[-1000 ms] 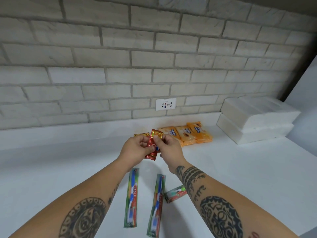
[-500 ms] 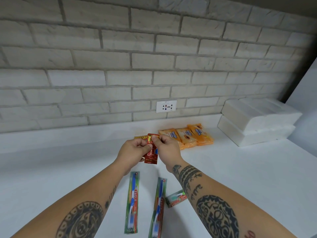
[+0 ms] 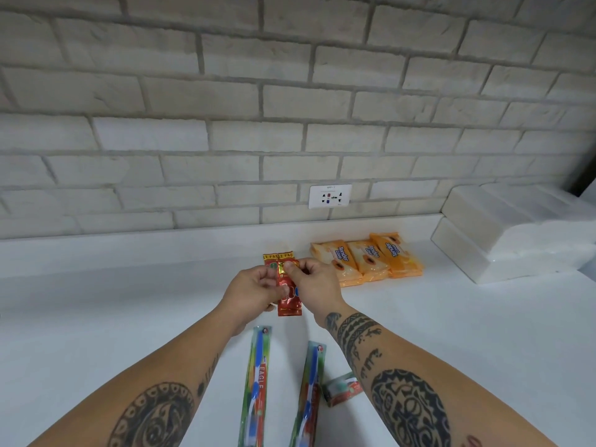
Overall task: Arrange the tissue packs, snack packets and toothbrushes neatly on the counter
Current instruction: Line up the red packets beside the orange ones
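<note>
Both hands meet over the middle of the white counter (image 3: 96, 317), pinching one glossy red foil snack packet (image 3: 289, 298) between them. The left hand (image 3: 250, 290) grips the packet's left edge with curled fingers; the right hand (image 3: 317, 285) nips its top corner between thumb and forefinger. The packet hangs upright, its lower end near the countertop. Just behind it, partly hidden by the hands, lie more red packets with yellow tops (image 3: 278, 256); their number cannot be told. Both forearms reach forward from the bottom corners, tattooed, wrists nearly touching the packet's sides.

To the right, beside the wall, three orange plastic tissue packs (image 3: 367, 258) lie side by side, touching. Farther right sits a stack of white wrapped tissue blocks (image 3: 516, 240). Between the forearms lie two long toothbrushes in green-and-red card packaging (image 3: 256, 385), roughly parallel, and a third pack (image 3: 342, 389) largely hidden behind the right forearm. A white wall socket (image 3: 329, 196) is set in the pale brick wall (image 3: 225, 91).
</note>
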Demonstrator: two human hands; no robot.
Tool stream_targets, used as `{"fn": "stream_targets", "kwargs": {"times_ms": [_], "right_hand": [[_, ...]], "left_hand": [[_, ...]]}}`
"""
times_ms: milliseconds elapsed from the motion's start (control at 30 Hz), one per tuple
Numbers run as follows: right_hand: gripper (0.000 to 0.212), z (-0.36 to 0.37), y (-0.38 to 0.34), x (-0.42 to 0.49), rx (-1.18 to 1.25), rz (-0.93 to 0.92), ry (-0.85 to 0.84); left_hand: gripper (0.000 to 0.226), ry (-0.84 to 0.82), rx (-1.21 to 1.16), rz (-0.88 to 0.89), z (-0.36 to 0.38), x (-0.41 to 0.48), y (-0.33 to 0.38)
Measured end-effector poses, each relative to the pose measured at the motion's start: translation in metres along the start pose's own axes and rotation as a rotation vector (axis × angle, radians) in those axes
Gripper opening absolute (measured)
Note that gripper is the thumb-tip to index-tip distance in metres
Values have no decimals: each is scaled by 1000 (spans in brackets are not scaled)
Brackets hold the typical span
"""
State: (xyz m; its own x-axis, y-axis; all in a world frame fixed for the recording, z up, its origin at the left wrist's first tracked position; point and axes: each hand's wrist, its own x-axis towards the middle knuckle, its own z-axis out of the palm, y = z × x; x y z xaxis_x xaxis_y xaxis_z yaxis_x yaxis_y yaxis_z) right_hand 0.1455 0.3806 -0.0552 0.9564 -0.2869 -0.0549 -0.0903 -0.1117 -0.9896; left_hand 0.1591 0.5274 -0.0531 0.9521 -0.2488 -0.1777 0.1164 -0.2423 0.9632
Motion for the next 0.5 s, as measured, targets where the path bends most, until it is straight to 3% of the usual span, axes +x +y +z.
{"fn": "stream_targets", "kwargs": {"times_ms": [100,233,300,500], "right_hand": [[32,7,15,14,-14,39,8],[8,13,38,29,-78,61,-31],[7,15,52,38,-112,63,-81],[31,13,90,62,-635,-37,-131]], "left_hand": [[27,13,67,-14,-1,13,-13],[42,86,90,-72,-6,32,-33],[45,162,96,-101,-10,44,-46],[45,286,204,-169,-18,76,-81]]}}
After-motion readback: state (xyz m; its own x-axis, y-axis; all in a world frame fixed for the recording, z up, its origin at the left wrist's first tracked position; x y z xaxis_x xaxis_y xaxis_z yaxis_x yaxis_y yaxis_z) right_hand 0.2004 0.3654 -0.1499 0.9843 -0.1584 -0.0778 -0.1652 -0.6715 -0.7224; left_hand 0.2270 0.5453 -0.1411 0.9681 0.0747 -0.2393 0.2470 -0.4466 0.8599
